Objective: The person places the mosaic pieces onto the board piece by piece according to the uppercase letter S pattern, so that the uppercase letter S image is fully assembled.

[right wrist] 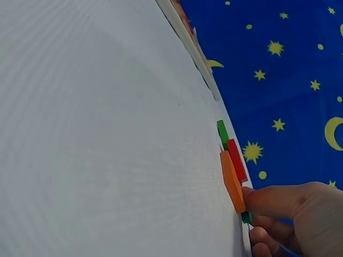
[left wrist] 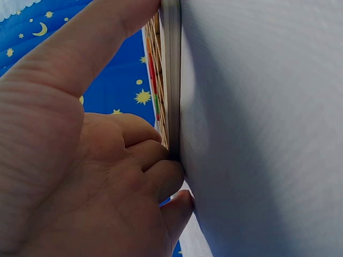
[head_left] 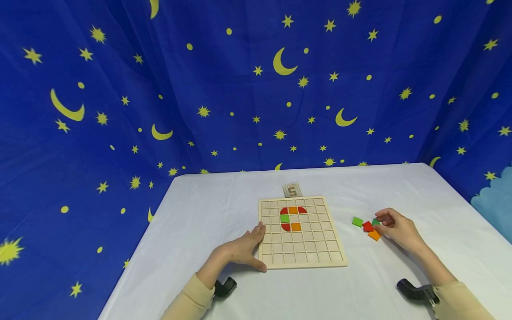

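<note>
My left hand [head_left: 244, 249] rests at the left edge of a wooden grid board [head_left: 302, 246], its fingers along the side and its thumb at the near corner. In the left wrist view, thumb and fingertips touch the board's rim [left wrist: 172, 80]. On the board sit red, orange and green tiles [head_left: 285, 218] in a C-like shape. My right hand [head_left: 400, 229] is at a small pile on the right, thumb and forefinger at opposite edges of a dark green tile [head_left: 375, 221]. Against it lie a red tile [head_left: 367, 226] and an orange tile [head_left: 374, 235]; a light green tile [head_left: 358, 222] lies just left.
A small pattern card [head_left: 292, 190] with an S-like figure lies behind the board. White cloth [head_left: 224, 200] covers the table. A blue curtain [head_left: 240, 89] with yellow moons and stars hangs behind and at the sides. Black wrist mounts [head_left: 416, 292] are on both forearms.
</note>
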Tool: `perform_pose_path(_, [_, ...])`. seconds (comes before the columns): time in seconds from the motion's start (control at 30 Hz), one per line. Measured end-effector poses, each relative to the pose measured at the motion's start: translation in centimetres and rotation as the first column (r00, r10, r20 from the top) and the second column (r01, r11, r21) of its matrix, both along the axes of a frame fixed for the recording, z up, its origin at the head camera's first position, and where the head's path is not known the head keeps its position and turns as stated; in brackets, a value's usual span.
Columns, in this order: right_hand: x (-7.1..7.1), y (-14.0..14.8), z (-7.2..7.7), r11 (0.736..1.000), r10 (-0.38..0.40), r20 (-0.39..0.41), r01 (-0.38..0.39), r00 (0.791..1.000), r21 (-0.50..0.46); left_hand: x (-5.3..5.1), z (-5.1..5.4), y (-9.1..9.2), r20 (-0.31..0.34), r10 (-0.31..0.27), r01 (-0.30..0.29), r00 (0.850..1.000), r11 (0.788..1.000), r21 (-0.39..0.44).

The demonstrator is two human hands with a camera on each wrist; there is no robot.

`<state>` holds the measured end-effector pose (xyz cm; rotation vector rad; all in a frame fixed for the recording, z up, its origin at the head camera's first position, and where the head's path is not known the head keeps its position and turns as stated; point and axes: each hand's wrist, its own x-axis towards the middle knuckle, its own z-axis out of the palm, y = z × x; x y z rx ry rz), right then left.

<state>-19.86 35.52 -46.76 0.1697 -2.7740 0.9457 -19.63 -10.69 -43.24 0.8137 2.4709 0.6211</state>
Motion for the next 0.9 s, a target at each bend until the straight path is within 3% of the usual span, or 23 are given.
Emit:
perform_pose_path(0.23, [0.0,-0.2,0.1,1.0,-0.003,-0.031,0.003,1.0,-0.015,0.0,0.0,0.0,-0.002,0.0,0.0,1.0,1.0,-0.002])
perform_pose_path(0.37, [0.1,-0.2,0.9,0.994,-0.021,-0.026,0.018,0.999,-0.104,0.1,0.1,0.0,-0.004,-0.003,0.003,1.0,1.0,-0.001])
perform_pose_path(0.53, [0.0,-0.4,2.9,0.963,-0.018,-0.054,0.003,0.998,-0.271,0.1,0.0,0.0,-0.005,0.001,-0.001,1.0,1.0,-0.009])
perform_pose_path(0.67, [-0.4,-1.0,4.2,0.942,0.002,-0.088,-0.031,0.996,-0.333,0.1,0.0,0.1,-0.01,0.003,-0.003,1.0,1.0,-0.015])
perform_pose_path(0.9, [-2.7,-2.2,3.9,0.891,0.056,-0.103,-0.096,0.993,-0.444,0.0,0.0,0.0,-0.007,0.002,-0.002,1.0,1.0,-0.013])
